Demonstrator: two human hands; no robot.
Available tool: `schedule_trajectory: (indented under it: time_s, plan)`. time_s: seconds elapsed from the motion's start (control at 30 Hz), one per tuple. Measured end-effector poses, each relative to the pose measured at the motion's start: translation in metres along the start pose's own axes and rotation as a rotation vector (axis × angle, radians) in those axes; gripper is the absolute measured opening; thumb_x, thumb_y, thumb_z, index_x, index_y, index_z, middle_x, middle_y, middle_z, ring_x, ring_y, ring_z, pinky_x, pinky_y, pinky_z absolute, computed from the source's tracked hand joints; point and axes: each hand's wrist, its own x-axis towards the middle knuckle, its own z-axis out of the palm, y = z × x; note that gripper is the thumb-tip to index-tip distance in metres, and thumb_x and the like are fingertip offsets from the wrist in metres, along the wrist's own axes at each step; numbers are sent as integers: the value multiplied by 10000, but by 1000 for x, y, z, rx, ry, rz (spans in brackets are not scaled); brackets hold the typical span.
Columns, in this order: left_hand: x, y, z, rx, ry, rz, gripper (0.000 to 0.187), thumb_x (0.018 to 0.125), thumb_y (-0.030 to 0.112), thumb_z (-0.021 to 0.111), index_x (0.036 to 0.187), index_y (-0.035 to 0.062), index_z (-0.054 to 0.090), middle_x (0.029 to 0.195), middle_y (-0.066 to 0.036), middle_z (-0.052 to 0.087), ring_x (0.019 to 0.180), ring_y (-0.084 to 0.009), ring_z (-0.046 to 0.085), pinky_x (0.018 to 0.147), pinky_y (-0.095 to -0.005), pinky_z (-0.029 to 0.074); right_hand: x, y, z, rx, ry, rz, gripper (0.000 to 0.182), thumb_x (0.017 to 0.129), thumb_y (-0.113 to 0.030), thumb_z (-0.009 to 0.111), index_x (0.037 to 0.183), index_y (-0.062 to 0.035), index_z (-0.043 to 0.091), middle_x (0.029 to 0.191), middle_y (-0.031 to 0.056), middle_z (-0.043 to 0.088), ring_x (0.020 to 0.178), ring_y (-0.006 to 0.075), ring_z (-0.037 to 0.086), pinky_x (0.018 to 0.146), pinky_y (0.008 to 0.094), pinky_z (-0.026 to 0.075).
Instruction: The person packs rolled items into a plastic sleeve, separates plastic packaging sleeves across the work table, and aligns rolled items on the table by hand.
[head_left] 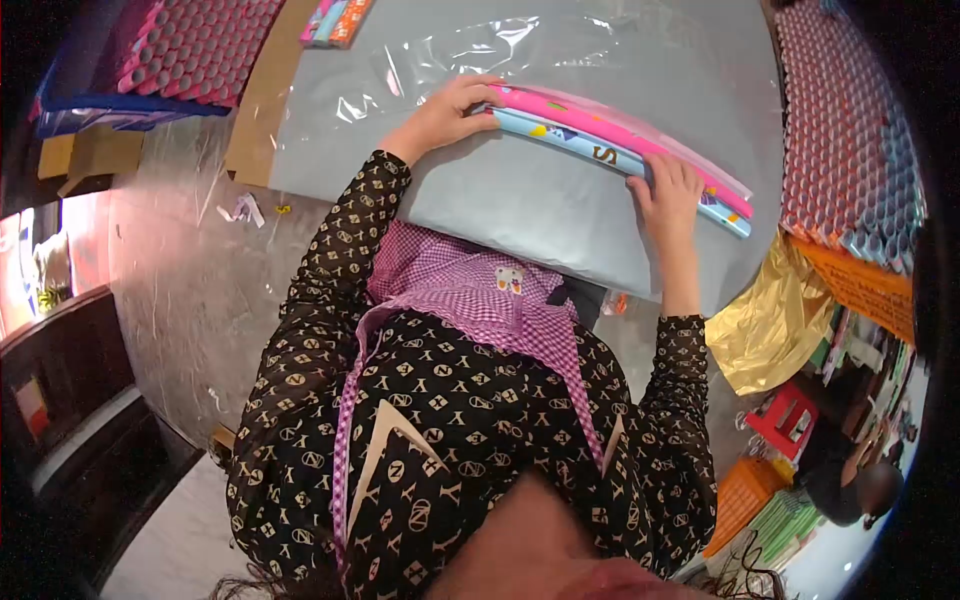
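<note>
Two long printed rolls, apparently wrapping paper, lie side by side on the grey-covered table [480, 210]. The pink roll [590, 122] is on the far side and the light blue roll [570, 143], with colourful figures, is nearer me. My left hand [462, 108] is closed around their left ends, thumb on the near side. Toward the right end, my right hand [668, 190] is curled over both rolls, thumb against the blue one. Clear plastic film [440, 65] spreads behind the rolls, and some appears to lie along the pink roll.
Stacked roll ends fill a blue crate [85, 115] at the left and an orange crate [860, 285] at the right. More printed rolls [338, 22] lie at the table's far left. Gold foil sheeting [770, 320] hangs by the right edge. Another person [850, 475] is at lower right.
</note>
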Motion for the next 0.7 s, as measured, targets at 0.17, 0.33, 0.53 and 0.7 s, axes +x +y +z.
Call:
schedule_trajectory:
  time_s: [0.17, 0.33, 0.53, 0.7]
  plan:
    - [0, 1, 0, 14, 3, 3, 296, 834, 154, 700, 1119, 101, 642, 1337, -86, 540, 1183, -250, 524, 952, -330, 445, 0, 6, 5, -8, -31, -47, 356, 778, -220, 720, 1087, -73, 622, 1111, 88, 621, 1033, 284, 554, 918, 427, 386]
    - [1, 1, -1, 9, -4, -3, 317, 834, 154, 705, 1142, 108, 642, 1334, -93, 540, 1176, -249, 531, 957, -334, 447, 2, 10, 7, -18, -46, -86, 360, 793, -224, 713, 1105, -73, 614, 1096, 87, 611, 1034, 283, 550, 920, 430, 389]
    - [1, 1, -1, 20, 4, 51, 336, 820, 149, 717, 1145, 109, 641, 1340, -99, 531, 1179, -251, 536, 961, -334, 453, 1, 14, 9, -31, -74, -95, 360, 811, -205, 697, 1131, -69, 604, 1121, 103, 583, 1046, 290, 538, 918, 432, 391]
    - [1, 4, -2, -35, -21, -4, 360, 802, 153, 732, 1147, 117, 638, 1344, -94, 528, 1206, -263, 514, 999, -354, 430, 0, 13, 10, -45, -63, -112, 362, 813, -185, 694, 1142, -69, 598, 1118, 98, 586, 1041, 283, 543, 914, 426, 392]
